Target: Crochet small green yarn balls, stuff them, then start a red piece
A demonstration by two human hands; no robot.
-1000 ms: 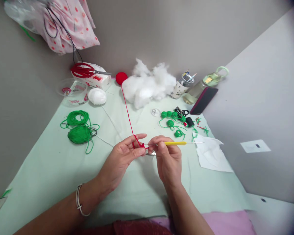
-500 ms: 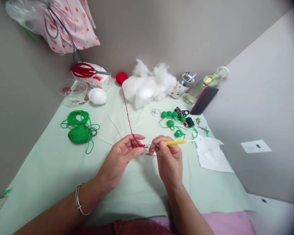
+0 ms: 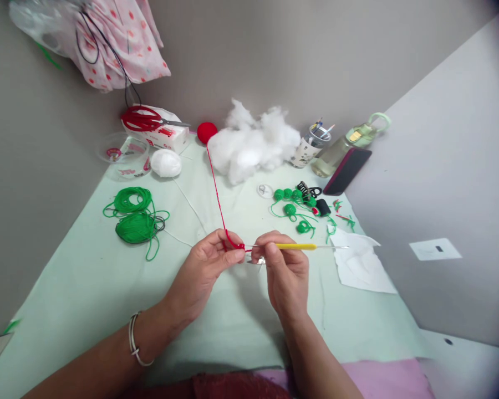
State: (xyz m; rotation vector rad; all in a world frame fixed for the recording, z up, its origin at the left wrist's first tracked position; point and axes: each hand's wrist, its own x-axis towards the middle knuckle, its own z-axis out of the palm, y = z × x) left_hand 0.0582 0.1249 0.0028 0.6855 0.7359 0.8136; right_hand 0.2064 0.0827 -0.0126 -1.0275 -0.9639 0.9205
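Observation:
My left hand (image 3: 210, 263) pinches a small piece of red yarn work (image 3: 241, 247) between thumb and fingers, with yarn looped over a finger. From there a red strand (image 3: 218, 199) runs up to a red yarn ball (image 3: 207, 133) at the back. My right hand (image 3: 285, 269) grips a crochet hook with a yellow handle (image 3: 297, 246), held almost level. The hook's thin metal end meets the red piece at my left fingertips. Beneath my right fingers a small metallic item (image 3: 256, 261) lies partly hidden.
White stuffing (image 3: 253, 144) is heaped at the back. Green yarn (image 3: 135, 227) and a white ball (image 3: 166, 163) lie left, near a tissue box with red scissors (image 3: 143, 119). Right are green crocheted balls (image 3: 290, 209), a pen cup (image 3: 307, 149), bottle, phone (image 3: 347, 170) and paper (image 3: 363, 263).
The yellow hook has shifted slightly and lies flatter, its far end further right and lower. Around the hook tip, the red yarn looks more bunched. Both hands stay nearly in place.

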